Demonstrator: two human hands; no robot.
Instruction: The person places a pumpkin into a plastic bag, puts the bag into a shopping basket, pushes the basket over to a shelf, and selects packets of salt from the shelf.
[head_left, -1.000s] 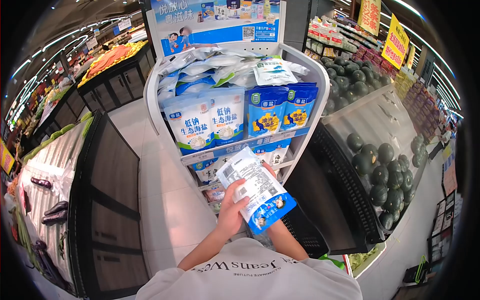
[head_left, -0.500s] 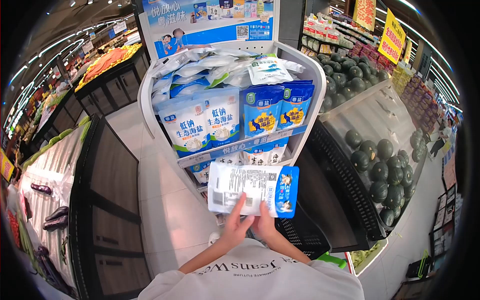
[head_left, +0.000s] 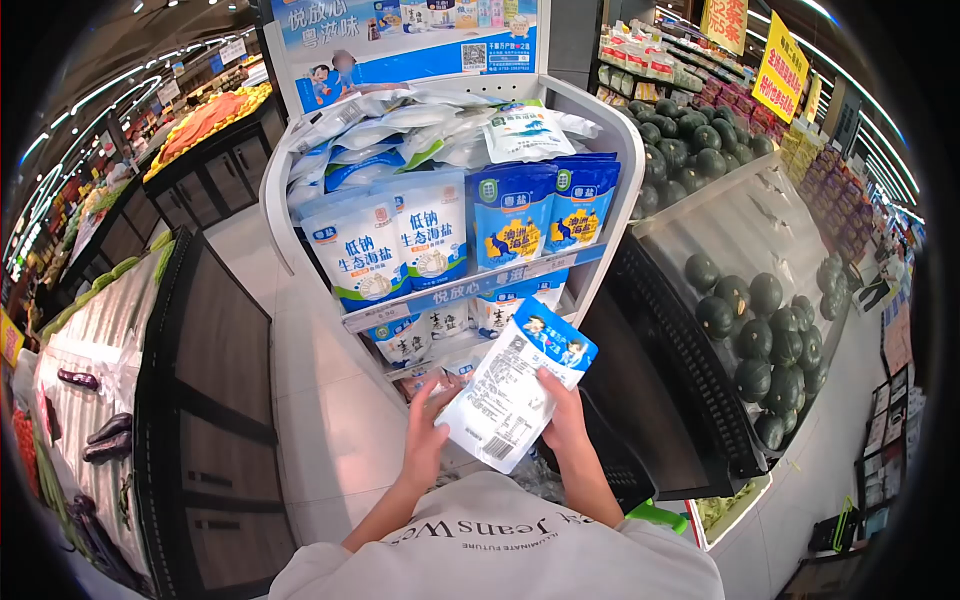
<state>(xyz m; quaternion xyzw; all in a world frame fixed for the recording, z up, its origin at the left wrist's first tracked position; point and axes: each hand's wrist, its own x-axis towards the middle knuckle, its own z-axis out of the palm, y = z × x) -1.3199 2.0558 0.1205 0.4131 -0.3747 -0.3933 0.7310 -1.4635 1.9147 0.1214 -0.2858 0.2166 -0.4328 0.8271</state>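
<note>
A white and blue salt pouch [head_left: 505, 400] is held tilted in front of my chest, its printed back with a barcode facing me. My right hand [head_left: 566, 415] grips its right edge, thumb on the printed face and fingers hidden behind. My left hand [head_left: 426, 430] is beside the lower left edge, fingers apart; whether it touches the pouch I cannot tell. Just beyond stands a white display rack [head_left: 632, 160] with white salt pouches [head_left: 355, 250] and blue salt pouches [head_left: 513, 215] upright on its shelf. More pouches lie heaped behind them.
Dark green melons [head_left: 765, 295] fill a sloped stand on the right. To the left is a dark cabinet [head_left: 220, 350] with eggplants [head_left: 110, 440] on its top. A black basket with a green handle [head_left: 660, 515] is near my right side. Tiled floor [head_left: 335, 420] shows between.
The pouch has turned from lying sideways to standing slanted, blue end up. My right hand has moved up its right edge, and my left hand has shifted left with fingers spread.
</note>
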